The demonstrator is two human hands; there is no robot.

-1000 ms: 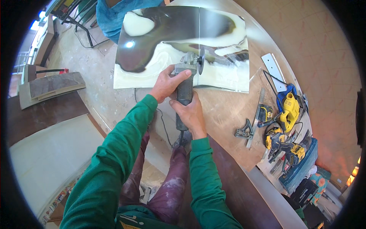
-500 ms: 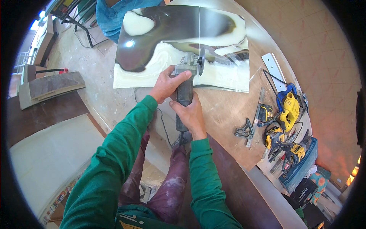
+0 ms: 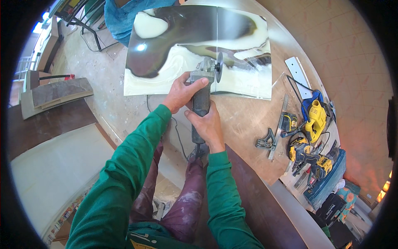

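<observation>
Both hands hold a grey and black angle grinder (image 3: 202, 97) over a glossy marble-patterned tile (image 3: 153, 85). My left hand (image 3: 181, 92) is wrapped round the front of its body, the thumb lying across the top behind the metal head. Farther back, my right hand (image 3: 210, 126) grips the handle from the right. The thin cutting disc (image 3: 219, 68) stands upright at the head's right side, over a straight thin line that runs across the tile from its far edge. I cannot tell whether the disc touches the tile.
Under the tile is a wooden table (image 3: 244, 118). At its right lie a combination square (image 3: 267, 141), a tape measure (image 3: 289, 122), a yellow heat-gun-shaped tool (image 3: 316, 120) and yellow-black power tools (image 3: 321, 166). The grinder's cord (image 3: 178, 135) hangs by my legs. A blue sheet (image 3: 120, 20) lies far left.
</observation>
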